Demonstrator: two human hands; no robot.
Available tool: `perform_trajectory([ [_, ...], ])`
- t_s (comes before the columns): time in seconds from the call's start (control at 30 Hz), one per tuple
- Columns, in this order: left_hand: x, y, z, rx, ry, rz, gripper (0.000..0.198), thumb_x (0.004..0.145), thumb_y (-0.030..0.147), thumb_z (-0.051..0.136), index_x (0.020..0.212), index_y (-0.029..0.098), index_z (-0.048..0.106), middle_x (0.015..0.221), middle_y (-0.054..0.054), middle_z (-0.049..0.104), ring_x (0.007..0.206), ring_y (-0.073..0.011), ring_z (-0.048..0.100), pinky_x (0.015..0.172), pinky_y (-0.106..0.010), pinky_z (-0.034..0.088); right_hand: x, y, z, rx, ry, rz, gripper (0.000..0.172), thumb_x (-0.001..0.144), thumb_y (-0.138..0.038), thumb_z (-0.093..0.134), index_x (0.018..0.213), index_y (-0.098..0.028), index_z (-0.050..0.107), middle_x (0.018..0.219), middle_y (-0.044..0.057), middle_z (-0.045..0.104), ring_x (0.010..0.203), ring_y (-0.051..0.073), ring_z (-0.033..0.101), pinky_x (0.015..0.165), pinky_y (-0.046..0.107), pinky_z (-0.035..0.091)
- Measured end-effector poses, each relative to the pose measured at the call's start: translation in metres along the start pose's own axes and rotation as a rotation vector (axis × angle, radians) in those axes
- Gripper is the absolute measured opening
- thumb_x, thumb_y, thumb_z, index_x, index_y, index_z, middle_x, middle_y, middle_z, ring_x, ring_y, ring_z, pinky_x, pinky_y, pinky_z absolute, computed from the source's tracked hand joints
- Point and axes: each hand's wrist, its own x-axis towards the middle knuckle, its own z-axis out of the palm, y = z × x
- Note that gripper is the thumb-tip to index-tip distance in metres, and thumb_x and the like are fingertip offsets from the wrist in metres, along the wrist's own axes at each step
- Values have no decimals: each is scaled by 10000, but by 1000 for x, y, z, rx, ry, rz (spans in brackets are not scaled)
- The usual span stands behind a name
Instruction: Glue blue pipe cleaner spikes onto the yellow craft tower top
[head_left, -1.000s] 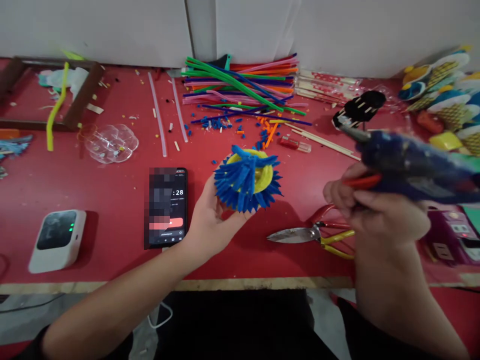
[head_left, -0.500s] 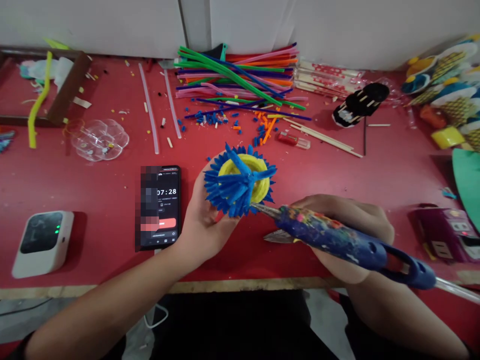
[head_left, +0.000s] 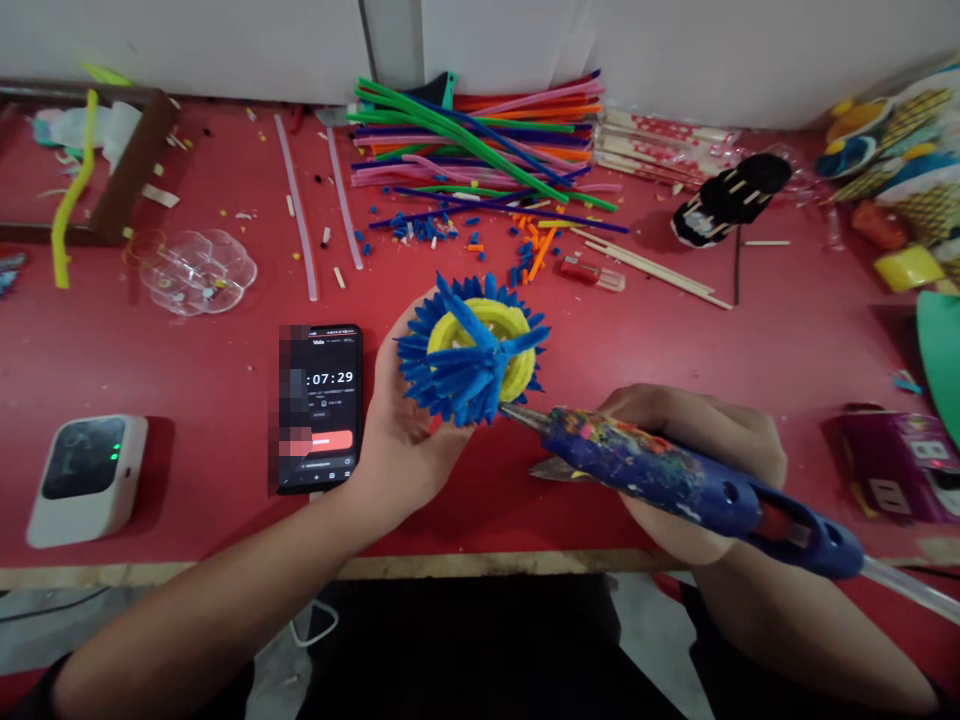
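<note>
Head view: the left hand (head_left: 412, 435), partly hidden, gripped a spiky blue-and-yellow chenille ornament (head_left: 472, 378); the right hand (head_left: 705, 435) clasped a glue gun (head_left: 645, 472) — glue stick (head_left: 911, 590) cropped, scissors (head_left: 553, 468) mostly covered.

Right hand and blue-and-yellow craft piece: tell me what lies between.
The front of the hot glue gun, its nozzle pointing at the craft piece; the head view shows it.

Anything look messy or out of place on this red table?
Blue scraps and orange scraps lie scattered near the colorful stems, like spilled trimmings. The glue gun is blotched with colored smears.
</note>
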Motion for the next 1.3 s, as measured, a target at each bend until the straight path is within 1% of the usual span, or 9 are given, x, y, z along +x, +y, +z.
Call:
perform_trajectory([
  [0.27,0,-2,-3,40,20,1,748,864,382,862,1498,401,466,1500,-43,635,1372,-275,656,1131,-399,593,-3,-2,3,-15,49,88,101,837,-203,588,792,-270,528,632,-35,612,569,164,642,506,281,419],
  [0.43,0,4,1,45,71,-35,764,830,389,894,1479,424,492,1447,-20,665,1324,-282,689,1087,-424,623,-3,0,5,-9,113,62,106,839,-238,611,772,-272,536,600,-40,588,515,159,613,474,288,413],
  [0.53,0,7,4,21,101,-68,719,850,405,873,1469,441,510,1420,-3,681,1296,-255,707,1076,-420,630,-3,1,6,6,152,90,110,815,-220,626,759,-277,550,607,-35,596,517,169,622,464,307,412],
  [0.63,1,10,7,-14,113,-66,708,851,369,879,1458,445,524,1414,14,690,1293,-231,709,1096,-386,616,-3,1,6,14,165,101,105,797,-224,617,746,-283,546,597,-35,584,529,183,638,457,320,407],
  [0.8,2,11,10,-12,150,-83,728,810,400,909,1436,427,538,1469,5,664,1355,-277,669,1165,-461,576,-1,3,5,-8,182,92,151,799,-243,651,718,-277,527,550,-52,551,458,154,588,417,301,374],
  [0.97,3,11,10,-15,141,-83,731,793,426,918,1425,398,553,1489,-24,650,1369,-306,656,1178,-465,569,0,2,4,-42,185,78,212,863,-325,665,720,-280,516,553,-41,540,445,155,557,416,302,369],
  [1.07,4,11,10,-1,133,-52,725,801,442,910,1433,414,555,1502,-7,633,1391,-298,639,1201,-478,547,0,1,4,-70,195,80,258,895,-373,682,723,-280,514,552,-36,520,437,151,525,415,304,368],
  [1.2,4,11,9,32,137,-50,758,789,388,927,1444,441,549,1528,14,613,1422,-270,615,1226,-443,525,0,1,4,-76,214,96,281,902,-403,683,715,-278,515,547,-39,517,439,150,522,414,311,361],
  [1.3,3,9,8,27,127,-40,820,748,319,960,1449,437,550,1525,6,616,1406,-261,627,1210,-411,541,1,2,3,-82,209,68,236,882,-328,670,713,-277,514,541,-50,512,422,133,500,398,301,355],
])
